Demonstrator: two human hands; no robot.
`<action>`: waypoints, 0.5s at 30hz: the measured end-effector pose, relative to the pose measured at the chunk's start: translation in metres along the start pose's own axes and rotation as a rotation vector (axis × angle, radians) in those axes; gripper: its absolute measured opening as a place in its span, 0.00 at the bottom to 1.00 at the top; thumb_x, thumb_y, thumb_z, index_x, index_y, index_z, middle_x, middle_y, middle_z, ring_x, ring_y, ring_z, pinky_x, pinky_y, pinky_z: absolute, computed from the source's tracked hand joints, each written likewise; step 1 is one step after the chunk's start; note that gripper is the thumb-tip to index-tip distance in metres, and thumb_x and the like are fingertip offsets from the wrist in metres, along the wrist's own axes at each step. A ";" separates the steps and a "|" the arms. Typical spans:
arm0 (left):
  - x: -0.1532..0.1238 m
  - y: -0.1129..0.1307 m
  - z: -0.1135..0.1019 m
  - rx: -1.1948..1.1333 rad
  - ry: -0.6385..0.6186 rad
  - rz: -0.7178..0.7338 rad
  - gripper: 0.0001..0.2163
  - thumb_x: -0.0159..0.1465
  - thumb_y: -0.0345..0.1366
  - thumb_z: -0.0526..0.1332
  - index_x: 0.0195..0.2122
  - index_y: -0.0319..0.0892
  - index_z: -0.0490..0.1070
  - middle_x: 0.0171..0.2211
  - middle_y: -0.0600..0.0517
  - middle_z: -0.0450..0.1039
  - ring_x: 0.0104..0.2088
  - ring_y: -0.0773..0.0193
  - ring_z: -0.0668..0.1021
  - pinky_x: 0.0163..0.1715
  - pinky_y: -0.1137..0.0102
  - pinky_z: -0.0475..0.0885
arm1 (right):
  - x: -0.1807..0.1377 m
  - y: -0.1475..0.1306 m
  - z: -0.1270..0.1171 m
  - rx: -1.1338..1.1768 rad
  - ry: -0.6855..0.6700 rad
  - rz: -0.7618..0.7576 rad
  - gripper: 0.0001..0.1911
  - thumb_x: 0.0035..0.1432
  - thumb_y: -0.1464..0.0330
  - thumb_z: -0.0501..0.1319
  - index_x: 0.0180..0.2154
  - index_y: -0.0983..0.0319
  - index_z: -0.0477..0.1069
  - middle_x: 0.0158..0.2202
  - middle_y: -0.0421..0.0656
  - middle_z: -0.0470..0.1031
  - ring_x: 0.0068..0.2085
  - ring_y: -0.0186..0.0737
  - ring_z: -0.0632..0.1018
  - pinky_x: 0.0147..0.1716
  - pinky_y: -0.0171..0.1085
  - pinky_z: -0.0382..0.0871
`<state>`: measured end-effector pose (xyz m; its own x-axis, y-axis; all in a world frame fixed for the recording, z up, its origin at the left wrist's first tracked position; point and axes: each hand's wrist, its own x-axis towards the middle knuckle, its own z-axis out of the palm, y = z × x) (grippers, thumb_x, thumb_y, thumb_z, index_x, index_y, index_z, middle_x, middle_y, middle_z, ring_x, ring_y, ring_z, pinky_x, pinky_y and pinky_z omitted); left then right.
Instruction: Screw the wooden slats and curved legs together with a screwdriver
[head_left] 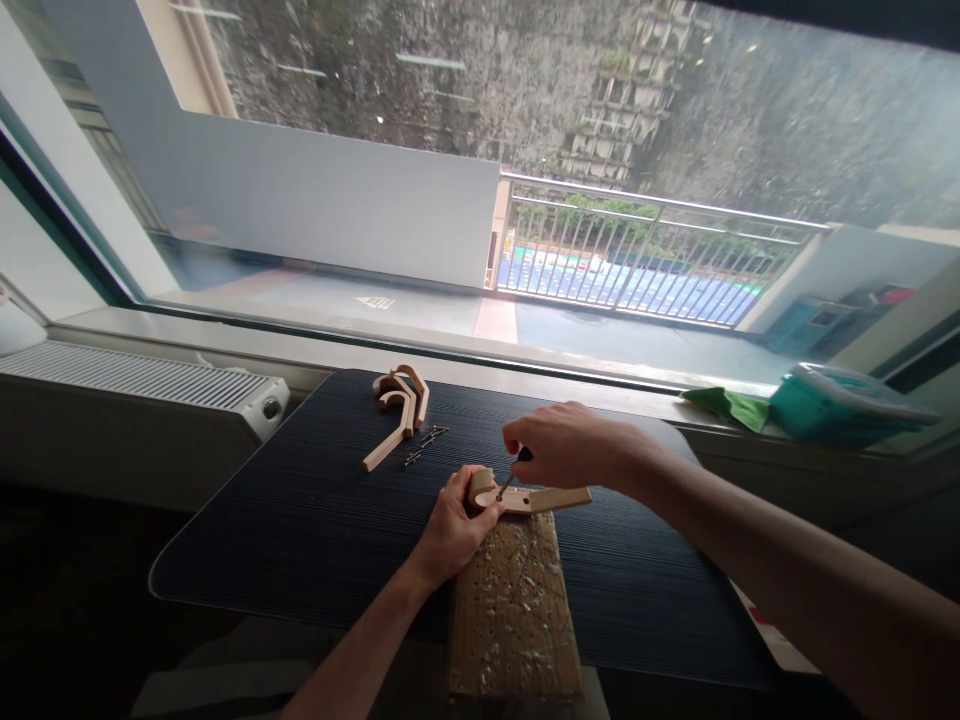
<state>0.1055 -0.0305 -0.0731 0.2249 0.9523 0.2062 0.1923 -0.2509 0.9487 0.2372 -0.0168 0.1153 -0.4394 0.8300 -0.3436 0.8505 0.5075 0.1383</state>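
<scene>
My left hand (454,520) is closed round the curved end of a light wooden piece (551,497) that lies on the far end of a worn cardboard board (514,610). My right hand (559,446) is closed on a small dark-handled screwdriver (512,474), whose tip points down onto the wooden piece between the two hands. More curved wooden pieces (399,410) lie on the dark ribbed mat (300,520) to the far left, with a few small screws (425,444) beside them.
A white radiator (142,385) stands at the left under the window sill. Green cloth (731,405) and a teal lidded box (840,405) rest on the sill at the right. A big window fills the background.
</scene>
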 end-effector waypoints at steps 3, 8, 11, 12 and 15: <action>0.000 0.001 0.000 -0.002 0.006 -0.001 0.11 0.54 0.32 0.61 0.39 0.42 0.66 0.35 0.52 0.71 0.37 0.63 0.73 0.42 0.68 0.67 | -0.004 0.000 -0.003 -0.013 -0.018 -0.014 0.14 0.51 0.68 0.56 0.40 0.58 0.74 0.35 0.44 0.77 0.34 0.39 0.74 0.27 0.34 0.57; 0.001 0.001 0.001 -0.010 -0.009 -0.006 0.10 0.54 0.32 0.60 0.38 0.42 0.66 0.35 0.53 0.70 0.36 0.64 0.73 0.41 0.68 0.68 | -0.002 -0.004 -0.003 -0.045 -0.014 0.008 0.13 0.55 0.69 0.52 0.34 0.62 0.75 0.34 0.46 0.77 0.34 0.38 0.74 0.26 0.35 0.57; 0.001 0.002 0.001 -0.043 -0.007 -0.006 0.16 0.53 0.31 0.61 0.44 0.43 0.64 0.36 0.53 0.70 0.35 0.65 0.73 0.39 0.69 0.69 | 0.001 -0.006 -0.002 -0.046 0.005 0.031 0.15 0.57 0.66 0.51 0.34 0.63 0.75 0.33 0.48 0.77 0.33 0.39 0.74 0.25 0.35 0.57; 0.002 0.003 0.001 -0.055 0.000 -0.012 0.19 0.53 0.31 0.61 0.46 0.43 0.63 0.37 0.53 0.69 0.35 0.66 0.73 0.38 0.69 0.69 | 0.002 -0.006 -0.002 -0.047 0.006 0.033 0.15 0.56 0.66 0.51 0.34 0.63 0.75 0.33 0.48 0.77 0.32 0.40 0.74 0.25 0.35 0.57; 0.004 0.004 0.000 -0.097 -0.001 -0.027 0.24 0.53 0.31 0.61 0.51 0.44 0.59 0.38 0.52 0.69 0.35 0.67 0.74 0.36 0.70 0.70 | 0.001 -0.006 -0.003 -0.035 -0.018 0.021 0.13 0.53 0.65 0.54 0.36 0.62 0.75 0.33 0.47 0.77 0.33 0.40 0.74 0.25 0.35 0.58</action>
<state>0.1069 -0.0276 -0.0689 0.2222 0.9583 0.1800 0.1047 -0.2070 0.9727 0.2307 -0.0182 0.1167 -0.4157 0.8364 -0.3572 0.8489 0.4978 0.1776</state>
